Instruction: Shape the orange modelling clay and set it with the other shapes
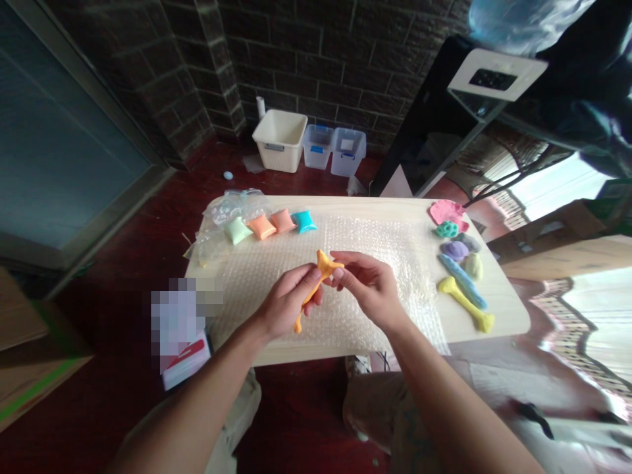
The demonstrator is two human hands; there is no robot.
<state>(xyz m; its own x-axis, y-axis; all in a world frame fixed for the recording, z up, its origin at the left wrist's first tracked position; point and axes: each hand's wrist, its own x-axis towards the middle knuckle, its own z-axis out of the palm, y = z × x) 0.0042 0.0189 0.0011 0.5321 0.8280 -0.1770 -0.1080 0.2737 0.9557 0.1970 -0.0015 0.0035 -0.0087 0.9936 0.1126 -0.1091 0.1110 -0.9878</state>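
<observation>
An orange piece of modelling clay [326,264], long and thin with a flared, forked upper end, is held above the bubble wrap [395,263]. My left hand [291,296] wraps round its middle, and its lower tip pokes out below the fingers. With thumb and fingers, my right hand [370,286] pinches the right prong of the flared end. Beyond my hands lie small clay packets: a light green one [238,230], two orange-pink ones [272,224] and a blue one [304,222].
Shaped clay pieces lie at the table's right: a yellow bone shape [467,304], a blue roll [463,282], a purple lump [454,250] and a pink piece [447,212]. Clear plastic bags [232,207] rest at the back left. Storage bins [280,141] stand by the wall.
</observation>
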